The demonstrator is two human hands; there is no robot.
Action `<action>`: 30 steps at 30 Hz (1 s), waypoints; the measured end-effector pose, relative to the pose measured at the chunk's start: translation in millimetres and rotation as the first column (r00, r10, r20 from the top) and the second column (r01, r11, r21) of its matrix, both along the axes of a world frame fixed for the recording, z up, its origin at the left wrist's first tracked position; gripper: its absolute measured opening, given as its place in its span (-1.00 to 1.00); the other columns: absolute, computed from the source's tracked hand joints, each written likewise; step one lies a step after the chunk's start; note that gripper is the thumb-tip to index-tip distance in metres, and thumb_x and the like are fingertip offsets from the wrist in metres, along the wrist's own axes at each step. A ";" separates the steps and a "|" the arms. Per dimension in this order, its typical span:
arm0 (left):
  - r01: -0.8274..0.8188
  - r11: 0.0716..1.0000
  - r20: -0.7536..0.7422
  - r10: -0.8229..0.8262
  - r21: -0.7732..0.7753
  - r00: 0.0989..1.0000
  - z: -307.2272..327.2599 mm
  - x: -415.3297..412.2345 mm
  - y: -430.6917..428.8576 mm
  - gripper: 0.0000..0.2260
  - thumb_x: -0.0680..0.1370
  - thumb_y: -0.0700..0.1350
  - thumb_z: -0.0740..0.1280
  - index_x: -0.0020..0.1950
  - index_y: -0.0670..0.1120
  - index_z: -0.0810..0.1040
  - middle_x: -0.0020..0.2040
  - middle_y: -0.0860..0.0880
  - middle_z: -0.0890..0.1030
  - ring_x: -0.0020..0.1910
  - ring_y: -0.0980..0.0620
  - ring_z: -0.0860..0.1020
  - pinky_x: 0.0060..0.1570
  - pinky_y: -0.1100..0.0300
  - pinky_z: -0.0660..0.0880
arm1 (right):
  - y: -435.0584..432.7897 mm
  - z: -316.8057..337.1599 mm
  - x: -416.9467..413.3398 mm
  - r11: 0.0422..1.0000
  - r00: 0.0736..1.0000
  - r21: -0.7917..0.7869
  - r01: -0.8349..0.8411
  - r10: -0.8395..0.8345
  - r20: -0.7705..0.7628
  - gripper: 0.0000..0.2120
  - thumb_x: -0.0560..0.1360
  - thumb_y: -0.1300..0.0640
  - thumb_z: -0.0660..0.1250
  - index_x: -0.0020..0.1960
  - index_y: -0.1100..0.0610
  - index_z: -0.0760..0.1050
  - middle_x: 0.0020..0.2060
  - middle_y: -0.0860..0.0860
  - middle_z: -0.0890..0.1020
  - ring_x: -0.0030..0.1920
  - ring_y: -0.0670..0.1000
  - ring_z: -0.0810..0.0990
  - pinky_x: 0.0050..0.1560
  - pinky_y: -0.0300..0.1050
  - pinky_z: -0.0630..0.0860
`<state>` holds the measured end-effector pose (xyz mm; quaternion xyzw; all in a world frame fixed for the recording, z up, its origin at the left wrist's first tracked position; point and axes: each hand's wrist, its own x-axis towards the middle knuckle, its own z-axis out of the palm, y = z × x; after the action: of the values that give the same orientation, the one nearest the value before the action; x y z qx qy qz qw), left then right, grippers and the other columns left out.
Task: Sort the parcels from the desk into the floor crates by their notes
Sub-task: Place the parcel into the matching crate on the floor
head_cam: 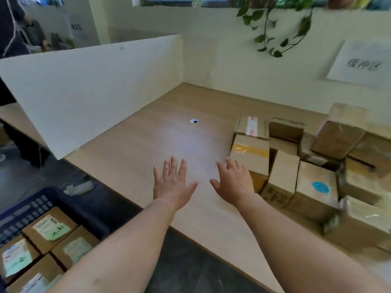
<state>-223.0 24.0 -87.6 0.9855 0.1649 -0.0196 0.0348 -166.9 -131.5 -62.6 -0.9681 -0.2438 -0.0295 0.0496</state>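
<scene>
One wide desk is stretching out under both my hands. A white divider is standing along it, beyond and to the left of my left hand. Many brown parcels are lying packed together on the desk to the right of my right hand, some stacked and tilted. A dark crate is sitting on the floor, below and to the left of my left forearm, holding four boxes with pale green notes on top.

My left hand is reaching forward over bare desk, palm down, fingers straight and spread, holding nothing. My right hand is doing the same just beside it, fingers loose and spread, its blurred tips lying right at the nearest parcel, a taped box; I cannot tell whether they are touching it.

A blue sticker is showing on a parcel further right of my right hand. A small round grommet is sitting in the desk ahead of both hands.
</scene>
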 end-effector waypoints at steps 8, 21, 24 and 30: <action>0.209 0.978 -0.016 -0.209 0.011 0.978 6.5 45.2 -121.2 -0.33 0.61 0.29 -0.10 0.57 0.00 -0.29 0.58 -0.11 -0.26 0.56 -0.10 -0.25 0.49 -0.17 -0.24 | -125.2 2.0 18.8 0.988 0.989 0.065 0.143 -0.145 0.012 -0.45 0.58 -0.12 0.20 0.49 0.06 0.20 0.40 0.10 0.35 0.40 0.11 0.31 0.39 0.01 0.28; 0.474 0.878 -0.007 -0.475 0.071 0.880 9.8 74.6 -258.9 -0.33 0.61 0.28 -0.06 0.57 0.03 -0.30 0.58 -0.11 -0.25 0.55 -0.10 -0.26 0.49 -0.17 -0.25 | -265.5 -1.3 10.5 0.906 0.905 0.057 0.420 -0.423 0.039 -0.41 0.59 -0.13 0.17 0.53 0.07 0.15 0.47 0.11 0.26 0.46 0.11 0.24 0.42 0.01 0.22; 0.498 0.862 -0.001 -0.500 0.092 0.866 9.7 79.4 -273.3 -0.33 0.61 0.29 -0.06 0.56 0.03 -0.30 0.58 -0.10 -0.25 0.55 -0.10 -0.26 0.48 -0.16 -0.27 | -280.4 -1.4 6.8 0.891 0.891 0.059 0.450 -0.452 0.034 -0.40 0.58 -0.14 0.17 0.53 0.07 0.14 0.45 0.11 0.29 0.43 0.11 0.27 0.39 0.00 0.24; 0.545 0.834 0.032 -0.549 0.085 0.835 12.7 99.4 -296.1 -0.31 0.61 0.30 -0.03 0.56 0.04 -0.32 0.58 -0.09 -0.26 0.55 -0.09 -0.27 0.49 -0.14 -0.28 | -309.5 2.4 14.6 0.859 0.859 0.068 0.507 -0.510 0.043 -0.42 0.59 -0.15 0.16 0.51 0.07 0.16 0.43 0.10 0.31 0.43 0.11 0.27 0.40 0.00 0.25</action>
<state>-123.6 -272.1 -75.0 0.9923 -0.1240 0.0043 -0.0036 -152.3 -441.0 -60.2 -0.9951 0.0199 -0.0772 0.0591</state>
